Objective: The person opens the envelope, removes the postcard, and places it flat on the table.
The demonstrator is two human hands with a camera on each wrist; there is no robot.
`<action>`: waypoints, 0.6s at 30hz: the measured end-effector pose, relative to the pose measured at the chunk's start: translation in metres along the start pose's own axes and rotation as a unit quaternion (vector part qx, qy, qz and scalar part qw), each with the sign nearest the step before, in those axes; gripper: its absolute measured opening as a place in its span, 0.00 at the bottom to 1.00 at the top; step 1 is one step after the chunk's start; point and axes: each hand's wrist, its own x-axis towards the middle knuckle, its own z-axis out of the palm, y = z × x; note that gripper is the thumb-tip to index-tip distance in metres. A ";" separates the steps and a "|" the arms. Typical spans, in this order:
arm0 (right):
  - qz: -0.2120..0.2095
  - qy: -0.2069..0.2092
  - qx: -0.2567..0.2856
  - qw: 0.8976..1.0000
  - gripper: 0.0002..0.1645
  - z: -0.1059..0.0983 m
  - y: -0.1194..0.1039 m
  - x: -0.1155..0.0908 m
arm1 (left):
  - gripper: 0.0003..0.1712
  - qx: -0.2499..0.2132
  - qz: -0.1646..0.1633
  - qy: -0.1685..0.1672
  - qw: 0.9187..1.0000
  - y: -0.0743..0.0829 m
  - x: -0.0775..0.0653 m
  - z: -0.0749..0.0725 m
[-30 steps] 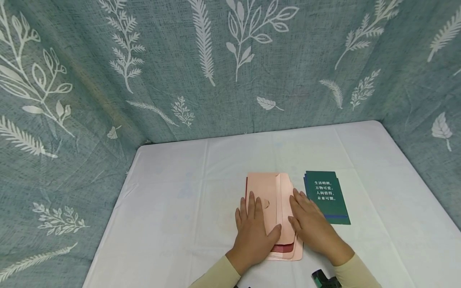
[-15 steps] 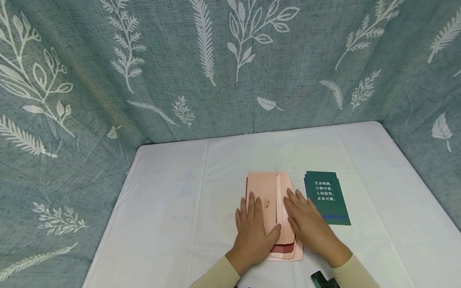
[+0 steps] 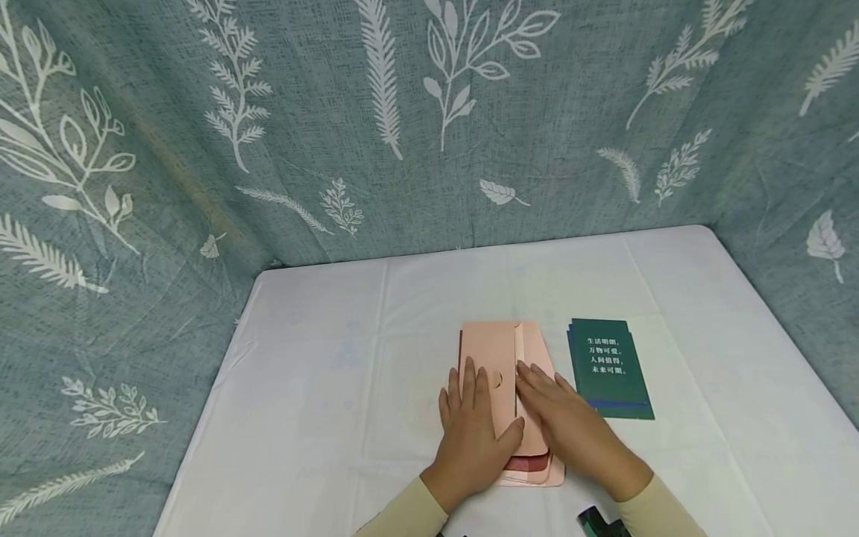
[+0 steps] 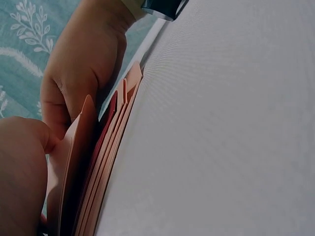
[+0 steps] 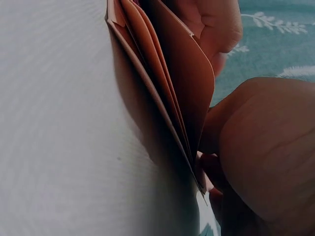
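A pink paper envelope (image 3: 486, 343) lies on top of a small stack, its long side flap (image 3: 535, 343) folded over along the right. Below it shows the edge of a dark red envelope (image 3: 526, 463), with more pink ones underneath. Fingers spread, my left hand (image 3: 472, 440) rests on the envelope's lower left. My right hand (image 3: 577, 432) presses on the flap with straight fingers, fingertips at its inner edge. In the left wrist view the stacked envelopes (image 4: 109, 142) appear edge-on, the top one bowed away from the rest.
Right of the stack lie a green card (image 3: 607, 354) with white printed characters and blue pieces showing behind it. A dark device (image 3: 600, 522) sits by the right sleeve. White cloth (image 3: 322, 358) covers the table, and a teal leaf-patterned curtain (image 3: 403, 194) hangs around it.
My right hand has slid left over the flap, from its outer edge to its inner edge. The left hand and the stack stay in place.
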 end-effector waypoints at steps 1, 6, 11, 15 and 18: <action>-0.001 -0.001 0.000 1.000 0.32 0.000 0.000 0.000 | 0.53 0.000 0.000 0.000 1.000 0.000 0.000 0.000; 0.007 -0.025 0.013 1.000 0.31 -0.001 -0.001 0.000 | 0.53 -0.002 0.002 0.000 1.000 0.000 0.000 0.000; 0.016 -0.053 0.029 0.998 0.31 -0.002 -0.002 0.001 | 0.53 -0.005 0.004 -0.001 1.000 0.000 0.001 0.000; 0.013 -0.059 0.038 0.997 0.29 -0.002 -0.002 0.000 | 0.53 -0.006 0.002 -0.002 1.000 0.001 0.001 0.000; 0.016 -0.063 0.040 0.997 0.28 -0.002 -0.002 0.000 | 0.53 -0.007 0.002 -0.002 1.000 0.002 0.002 -0.001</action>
